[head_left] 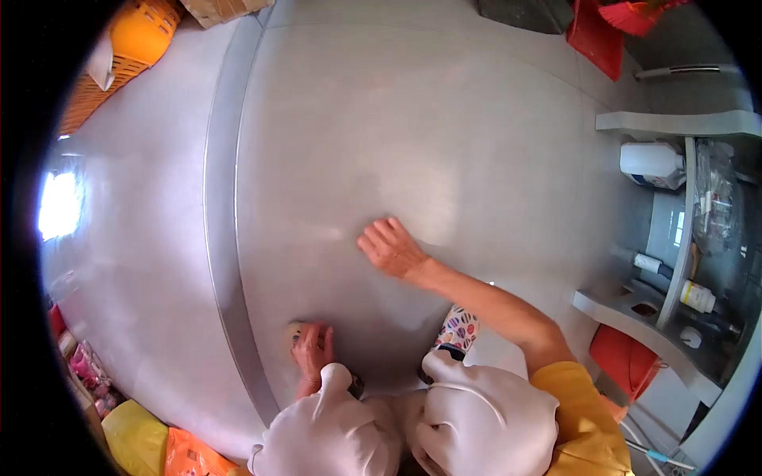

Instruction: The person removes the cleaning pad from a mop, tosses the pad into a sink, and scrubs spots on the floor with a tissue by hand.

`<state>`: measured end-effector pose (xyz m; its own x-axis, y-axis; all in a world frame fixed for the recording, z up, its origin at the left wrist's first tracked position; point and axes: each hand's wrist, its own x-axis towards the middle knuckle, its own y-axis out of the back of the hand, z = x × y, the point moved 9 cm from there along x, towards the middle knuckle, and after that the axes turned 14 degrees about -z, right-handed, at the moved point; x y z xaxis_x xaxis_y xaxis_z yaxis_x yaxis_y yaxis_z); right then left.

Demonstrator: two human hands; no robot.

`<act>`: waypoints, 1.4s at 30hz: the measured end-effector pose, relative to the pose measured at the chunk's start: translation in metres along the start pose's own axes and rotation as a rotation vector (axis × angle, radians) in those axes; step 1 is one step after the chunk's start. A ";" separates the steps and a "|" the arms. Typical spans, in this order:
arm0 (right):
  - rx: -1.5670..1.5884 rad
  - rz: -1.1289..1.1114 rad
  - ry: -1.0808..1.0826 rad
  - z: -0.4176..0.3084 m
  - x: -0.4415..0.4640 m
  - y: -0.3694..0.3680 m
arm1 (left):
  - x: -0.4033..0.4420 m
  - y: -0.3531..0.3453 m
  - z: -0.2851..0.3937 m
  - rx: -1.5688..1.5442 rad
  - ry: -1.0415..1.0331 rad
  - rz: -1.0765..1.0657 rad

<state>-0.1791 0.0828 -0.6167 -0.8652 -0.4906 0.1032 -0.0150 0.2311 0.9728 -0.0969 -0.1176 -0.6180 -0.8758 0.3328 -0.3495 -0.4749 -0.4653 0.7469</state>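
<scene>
My right hand [391, 250] is closed in a fist just over the grey floor [341, 135]. Its curled fingers hide whatever they may hold. At lower left, my left hand [312, 347] hangs beside my left knee with its fingers loosely bent and partly apart. It overlaps the patterned shoe [294, 328] on my left foot, and whether they touch I cannot tell. My right foot wears a white shoe with colourful round prints [458, 328], below my right forearm. Pale trousers [488, 404] cover my bent knees.
A raised metal strip [225, 198] crosses the floor at left. An orange basket [143, 36] stands at upper left. A red dustpan [595, 40] lies at upper right. Shelves at right hold a white jug [651, 164] and a small bottle [698, 297]. Yellow and orange bags [135, 428] sit at lower left.
</scene>
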 end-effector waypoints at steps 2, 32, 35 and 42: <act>-0.087 -0.018 -0.016 0.032 -0.001 0.010 | 0.001 0.002 0.001 0.010 -0.043 0.041; 0.480 -0.332 0.183 -0.083 0.004 -0.070 | -0.018 -0.024 -0.057 -0.646 0.281 0.053; 0.303 -0.300 -0.082 0.050 0.003 -0.050 | -0.018 -0.024 -0.058 -0.605 0.287 0.031; -0.222 0.328 -0.975 0.341 -0.065 0.130 | -0.010 -0.012 -0.037 -0.542 0.253 0.078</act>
<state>-0.2958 0.4312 -0.5674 -0.8406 0.4792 0.2527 0.2996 0.0227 0.9538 -0.0860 -0.1458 -0.6450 -0.8717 0.1063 -0.4783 -0.3262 -0.8543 0.4047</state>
